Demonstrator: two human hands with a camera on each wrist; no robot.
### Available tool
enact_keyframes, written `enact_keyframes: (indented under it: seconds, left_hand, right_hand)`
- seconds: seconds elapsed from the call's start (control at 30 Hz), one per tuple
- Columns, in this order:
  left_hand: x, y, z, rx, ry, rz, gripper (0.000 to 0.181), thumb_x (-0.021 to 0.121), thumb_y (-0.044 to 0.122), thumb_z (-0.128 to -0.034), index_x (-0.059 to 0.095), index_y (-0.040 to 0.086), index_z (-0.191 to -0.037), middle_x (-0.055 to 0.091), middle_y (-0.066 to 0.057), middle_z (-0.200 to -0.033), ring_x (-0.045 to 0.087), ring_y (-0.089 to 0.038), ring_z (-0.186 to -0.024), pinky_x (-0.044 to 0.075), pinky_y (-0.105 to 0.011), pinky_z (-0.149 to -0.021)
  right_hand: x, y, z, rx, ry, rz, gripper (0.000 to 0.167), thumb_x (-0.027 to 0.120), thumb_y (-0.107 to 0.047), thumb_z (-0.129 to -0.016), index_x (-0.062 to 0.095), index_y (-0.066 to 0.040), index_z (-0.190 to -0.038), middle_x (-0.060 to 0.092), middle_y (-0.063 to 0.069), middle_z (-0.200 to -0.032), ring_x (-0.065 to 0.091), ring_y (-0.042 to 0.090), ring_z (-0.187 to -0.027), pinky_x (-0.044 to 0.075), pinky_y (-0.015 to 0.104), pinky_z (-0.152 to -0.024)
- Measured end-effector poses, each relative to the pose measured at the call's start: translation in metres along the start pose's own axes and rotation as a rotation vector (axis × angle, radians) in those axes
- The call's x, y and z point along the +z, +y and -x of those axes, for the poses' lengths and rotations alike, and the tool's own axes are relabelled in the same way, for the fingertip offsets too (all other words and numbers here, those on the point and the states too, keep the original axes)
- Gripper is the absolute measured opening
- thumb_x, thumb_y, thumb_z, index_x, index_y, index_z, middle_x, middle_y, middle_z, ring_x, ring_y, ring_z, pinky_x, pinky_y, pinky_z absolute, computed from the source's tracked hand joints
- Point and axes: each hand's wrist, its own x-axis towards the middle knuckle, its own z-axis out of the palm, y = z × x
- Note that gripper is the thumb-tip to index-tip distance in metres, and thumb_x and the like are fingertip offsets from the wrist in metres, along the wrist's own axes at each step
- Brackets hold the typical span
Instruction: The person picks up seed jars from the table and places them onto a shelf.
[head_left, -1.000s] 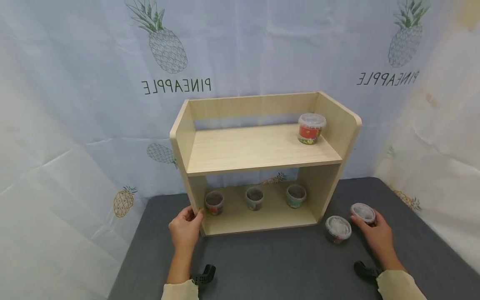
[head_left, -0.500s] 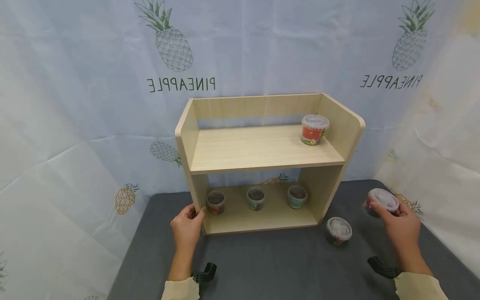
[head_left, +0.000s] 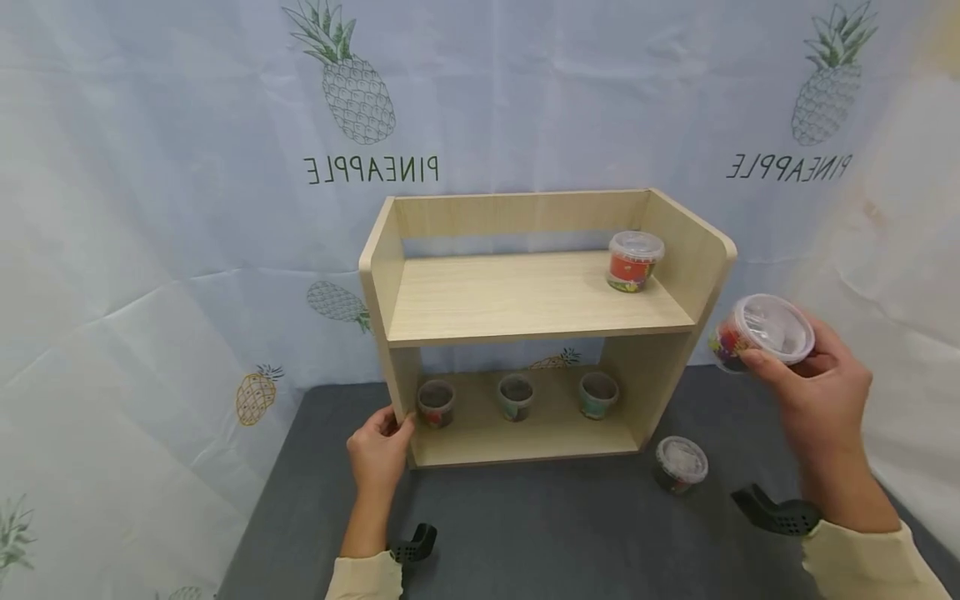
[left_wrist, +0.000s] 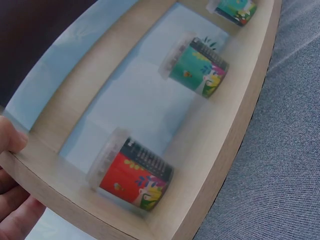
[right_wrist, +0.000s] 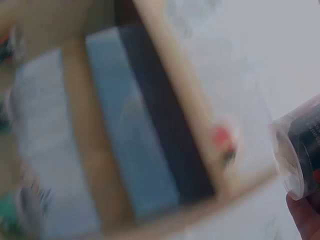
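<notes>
My left hand [head_left: 378, 454] pinches the front edge of the left side panel of a two-tier wooden shelf [head_left: 540, 296]. In the left wrist view its thumb and fingers [left_wrist: 22, 220] lie on either side of that panel. My right hand [head_left: 828, 400] holds a clear-lidded plastic tub [head_left: 768, 329] with a colourful label, tilted, in the air right of the shelf. Only part of this tub [right_wrist: 300, 155] enters the right wrist view, which is blurred. Another lidded tub [head_left: 681, 464] stands on the table by the shelf's front right corner.
A red-labelled tub [head_left: 634, 261] stands at the right end of the upper tier. Below, a red tub [head_left: 436, 403], a green tub [head_left: 516, 397] and another green tub [head_left: 597, 395] stand spaced apart. The dark grey table [head_left: 540, 533] meets a pineapple-print curtain [head_left: 525, 92].
My right hand has lifted the tub from beside the other one on the table, up and to the right. The left hand keeps its grip on the shelf panel.
</notes>
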Motion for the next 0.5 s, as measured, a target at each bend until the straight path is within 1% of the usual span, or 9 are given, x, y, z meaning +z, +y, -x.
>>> enact_keyframes:
  seconds: [0.03, 0.1, 0.13, 0.2, 0.33, 0.4, 0.5]
  left_hand:
    - [0.000, 0.000, 0.000, 0.001, -0.002, 0.003, 0.022, 0.078, 0.015, -0.0823, 0.077, 0.003, -0.100, 0.076, -0.014, -0.092, 0.074, -0.025, -0.084, 0.056, -0.019, -0.066]
    - [0.000, 0.000, 0.000, 0.004, -0.002, 0.005, 0.022, 0.078, 0.015, -0.0822, 0.077, 0.003, -0.101, 0.076, -0.014, -0.092, 0.074, -0.025, -0.084, 0.056, -0.018, -0.066]
    - [0.000, 0.000, -0.001, 0.003, -0.003, 0.008, 0.023, 0.078, 0.015, -0.0822, 0.077, 0.003, -0.101, 0.076, -0.014, -0.092, 0.074, -0.025, -0.084, 0.056, -0.018, -0.066]
    - [-0.001, 0.000, 0.000, 0.008, -0.002, 0.007, 0.023, 0.078, 0.015, -0.0823, 0.076, 0.002, -0.101, 0.076, -0.014, -0.093, 0.074, -0.025, -0.084, 0.056, -0.018, -0.065]
    - [-0.001, 0.000, 0.000, 0.015, -0.001, 0.007, 0.024, 0.079, 0.015, -0.0819, 0.076, 0.001, -0.100, 0.076, -0.014, -0.092, 0.074, -0.024, -0.082, 0.056, -0.019, -0.064]
    - [-0.001, -0.001, 0.001, 0.013, -0.002, 0.012, 0.024, 0.079, 0.016, -0.0816, 0.076, 0.001, -0.100, 0.076, -0.013, -0.092, 0.074, -0.024, -0.082, 0.056, -0.018, -0.064]
    - [0.000, -0.001, 0.001, 0.013, -0.005, 0.012, 0.024, 0.079, 0.016, -0.0815, 0.076, 0.001, -0.100, 0.076, -0.013, -0.092, 0.074, -0.024, -0.082, 0.056, -0.018, -0.065]
  right_hand:
    - [0.007, -0.007, 0.000, -0.034, -0.023, -0.017, 0.056, 0.076, 0.012, -0.075, 0.065, -0.003, -0.127, 0.071, 0.006, -0.111, 0.066, 0.013, -0.090, 0.052, 0.010, -0.074]
    - [0.023, -0.019, 0.000, -0.073, -0.081, -0.033, 0.057, 0.075, 0.013, -0.074, 0.064, -0.003, -0.128, 0.070, 0.007, -0.111, 0.066, 0.013, -0.089, 0.053, 0.011, -0.074]
    - [0.031, -0.024, -0.001, -0.093, -0.113, -0.014, 0.057, 0.075, 0.013, -0.074, 0.064, -0.003, -0.128, 0.070, 0.006, -0.111, 0.065, 0.013, -0.089, 0.053, 0.011, -0.075]
    - [0.047, -0.032, -0.004, -0.134, -0.181, 0.067, 0.058, 0.075, 0.009, -0.076, 0.062, -0.007, -0.131, 0.068, 0.001, -0.113, 0.064, 0.011, -0.092, 0.052, 0.010, -0.076]
    - [0.081, -0.037, -0.012, -0.197, -0.306, 0.157, 0.061, 0.077, 0.003, -0.079, 0.058, -0.007, -0.135, 0.065, -0.005, -0.117, 0.063, 0.007, -0.096, 0.051, 0.009, -0.079]
    - [0.098, -0.036, -0.015, -0.178, -0.369, 0.166, 0.061, 0.079, -0.004, -0.080, 0.057, -0.008, -0.137, 0.064, -0.003, -0.119, 0.062, 0.007, -0.097, 0.051, 0.010, -0.079]
    - [0.123, -0.034, -0.020, -0.112, -0.457, 0.212, 0.062, 0.080, -0.018, -0.083, 0.055, -0.010, -0.139, 0.064, 0.003, -0.121, 0.062, 0.006, -0.097, 0.052, 0.012, -0.076]
